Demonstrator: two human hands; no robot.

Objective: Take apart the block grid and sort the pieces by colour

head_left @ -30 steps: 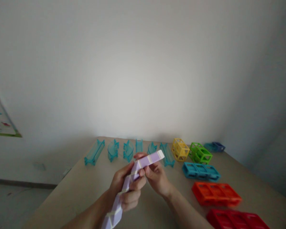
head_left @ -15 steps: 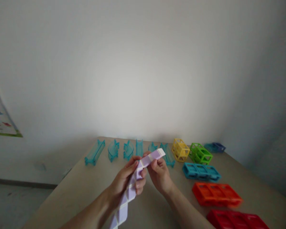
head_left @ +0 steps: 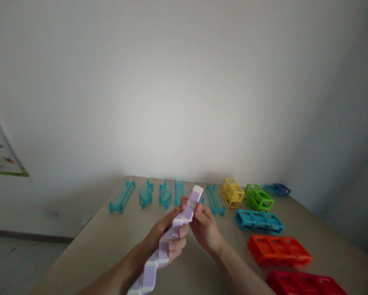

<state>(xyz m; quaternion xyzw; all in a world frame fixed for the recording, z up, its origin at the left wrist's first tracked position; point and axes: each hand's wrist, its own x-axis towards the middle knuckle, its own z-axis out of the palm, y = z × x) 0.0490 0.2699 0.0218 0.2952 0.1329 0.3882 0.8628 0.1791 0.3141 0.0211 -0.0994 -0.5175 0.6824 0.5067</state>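
Observation:
Between both hands is a lavender and white twist snake puzzle [head_left: 164,250], a chain of hinged wedge segments running from the lower middle up to a white tip. My left hand [head_left: 163,229] is wrapped around its middle, fingers curled under the right side. My right hand [head_left: 206,226] pinches the upper end segments, thumb on the near side. The lower end reaches the bottom edge of the picture. A small blue track piece behind is mostly covered by the puzzle and fingers.
On the table [head_left: 94,241], clear blue track pieces [head_left: 122,196] line the back edge by the wall. To the right stand a yellow frame block [head_left: 232,192], a green one [head_left: 257,198], then blue [head_left: 259,221], orange [head_left: 278,250] and red [head_left: 303,283] ones nearer me.
The upper end of the snake puzzle has swung left and now points more steeply upward. Its lower part has shifted left. Both hands keep hold, with the right fingers slightly moved.

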